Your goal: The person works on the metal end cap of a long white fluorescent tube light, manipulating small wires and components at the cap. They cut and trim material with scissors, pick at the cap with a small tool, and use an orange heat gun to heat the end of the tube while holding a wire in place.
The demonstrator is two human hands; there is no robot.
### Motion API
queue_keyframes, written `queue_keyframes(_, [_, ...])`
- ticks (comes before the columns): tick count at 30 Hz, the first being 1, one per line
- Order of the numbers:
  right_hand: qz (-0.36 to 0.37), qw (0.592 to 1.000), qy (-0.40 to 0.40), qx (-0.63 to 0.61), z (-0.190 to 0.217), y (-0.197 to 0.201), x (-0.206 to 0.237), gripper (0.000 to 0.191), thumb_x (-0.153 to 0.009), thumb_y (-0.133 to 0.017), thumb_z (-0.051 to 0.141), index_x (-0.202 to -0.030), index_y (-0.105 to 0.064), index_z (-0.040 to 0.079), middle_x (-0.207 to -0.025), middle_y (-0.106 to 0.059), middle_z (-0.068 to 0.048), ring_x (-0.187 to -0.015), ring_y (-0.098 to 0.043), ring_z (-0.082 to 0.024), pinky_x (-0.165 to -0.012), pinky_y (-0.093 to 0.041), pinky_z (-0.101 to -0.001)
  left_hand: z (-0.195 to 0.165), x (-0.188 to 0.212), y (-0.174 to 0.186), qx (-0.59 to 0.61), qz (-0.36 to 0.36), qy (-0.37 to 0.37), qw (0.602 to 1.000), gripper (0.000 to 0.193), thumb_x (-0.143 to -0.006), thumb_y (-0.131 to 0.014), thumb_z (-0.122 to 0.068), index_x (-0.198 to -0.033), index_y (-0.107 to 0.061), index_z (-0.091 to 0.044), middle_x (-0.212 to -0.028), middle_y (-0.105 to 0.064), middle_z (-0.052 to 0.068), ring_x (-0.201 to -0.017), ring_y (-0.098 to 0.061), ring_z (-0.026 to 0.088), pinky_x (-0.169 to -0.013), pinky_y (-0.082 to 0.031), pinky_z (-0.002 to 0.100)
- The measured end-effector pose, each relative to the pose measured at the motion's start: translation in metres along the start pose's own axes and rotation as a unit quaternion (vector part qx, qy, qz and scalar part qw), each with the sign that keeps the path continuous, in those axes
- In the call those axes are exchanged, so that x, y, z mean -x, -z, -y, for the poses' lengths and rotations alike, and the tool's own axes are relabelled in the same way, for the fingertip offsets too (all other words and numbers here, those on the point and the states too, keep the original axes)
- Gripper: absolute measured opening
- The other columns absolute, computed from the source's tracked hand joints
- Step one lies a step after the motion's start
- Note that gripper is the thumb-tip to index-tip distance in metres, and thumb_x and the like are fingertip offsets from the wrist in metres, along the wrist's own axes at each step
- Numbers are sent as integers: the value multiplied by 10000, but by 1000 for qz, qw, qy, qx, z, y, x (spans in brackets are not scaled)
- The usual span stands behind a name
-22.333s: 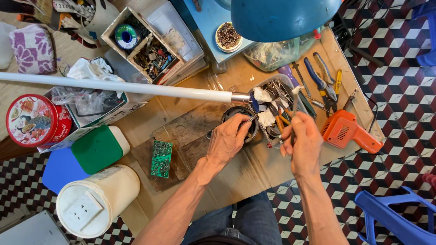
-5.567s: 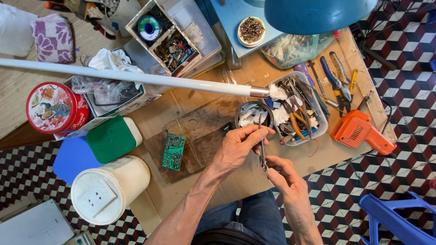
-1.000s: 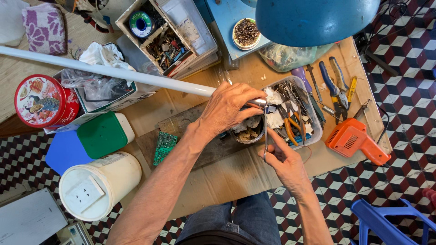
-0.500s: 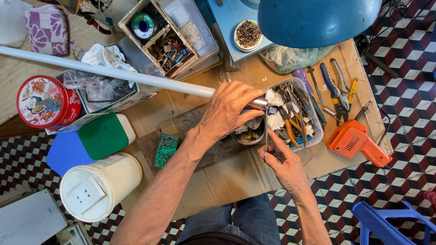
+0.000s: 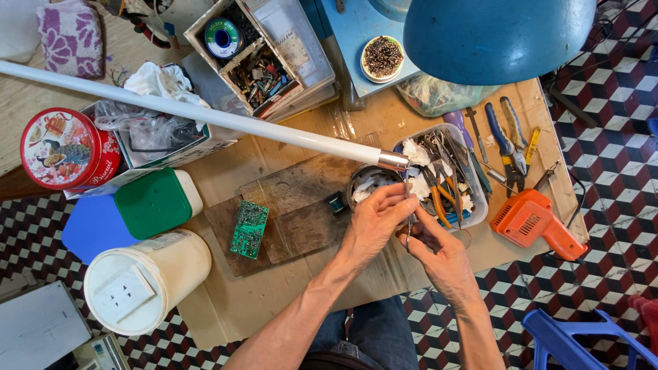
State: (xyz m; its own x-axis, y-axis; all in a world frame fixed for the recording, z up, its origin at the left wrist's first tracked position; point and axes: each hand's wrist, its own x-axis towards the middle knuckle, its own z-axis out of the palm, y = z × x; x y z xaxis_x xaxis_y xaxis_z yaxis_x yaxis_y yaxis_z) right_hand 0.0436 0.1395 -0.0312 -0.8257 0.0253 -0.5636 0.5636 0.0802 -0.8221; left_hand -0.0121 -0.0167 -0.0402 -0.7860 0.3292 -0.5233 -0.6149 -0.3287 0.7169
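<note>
My right hand (image 5: 439,250) holds a thin metal tool like tweezers (image 5: 408,226) upright in front of me. My left hand (image 5: 377,220) pinches at the tool's upper end with its fingertips; whether a small part sits between them is too small to tell. Just beyond the hands stands a round tin (image 5: 369,183) with white scraps in it. A clear plastic tray (image 5: 473,179) of pliers and cutters lies right of the tin. A green circuit board (image 5: 249,228) rests on a dark wooden board (image 5: 295,205) to the left.
A long white tube (image 5: 205,116) crosses the cardboard-covered table to the tin. An orange solder gun (image 5: 534,223) lies at right, with loose pliers (image 5: 507,140) behind it. A white bucket (image 5: 147,281), a green-lidded tub (image 5: 157,202) and a red tin (image 5: 63,147) stand left. A blue lamp shade (image 5: 497,38) hangs above.
My left hand has drawn back from over the round tin toward me and now meets the thin tool. My right hand has stayed in place holding it.
</note>
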Motion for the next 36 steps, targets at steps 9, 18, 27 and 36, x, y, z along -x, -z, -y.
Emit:
queue_keyframes(9, [8, 999, 7, -32, -3, 5, 3, 681, -863, -706, 70, -1510, -498, 90, -1055, -712, -38, -994, -665, -121, -946, -525, -291, -1, -5, -1, 7, 37, 4, 999, 433, -987, -709, -243, -1334, -676, 14, -994, -716, 59, -818, -676, 115, -723, -545, 256])
queue_keyframes(18, [-3, 998, -45, 31, 9, 13, 9, 662, -832, -753, 134, -1467, -568, 92, -1068, -725, -60, -1016, -675, -135, -956, -524, -306, -8, -5, 3, -54, 51, 18, 997, 425, -997, -688, -318, -1305, -724, -28, -1038, -746, 23, -859, -670, 77, -798, -586, 241])
queue_keyframes(27, [-25, 997, -78, 12, 16, 8, 9, 673, -805, -758, 175, -1452, -578, 131, -1089, -732, -35, -1038, -700, -137, -974, -535, -316, -4, -6, 2, -66, 50, 10, 997, 446, -983, -680, -365, -1292, -726, -47, -1043, -762, 49, -875, -711, 100, -807, -607, 258])
queue_keyframes(36, [-13, 998, -60, 25, 23, 15, 9, 638, -849, -715, 138, -1475, -590, 136, -974, -713, -41, -952, -675, -118, -919, -520, -287, -10, -7, -2, -26, -18, -2, 1000, 541, -985, -617, -431, -1357, -645, -40, -1140, -734, 62, -961, -680, 119, -827, -599, 256])
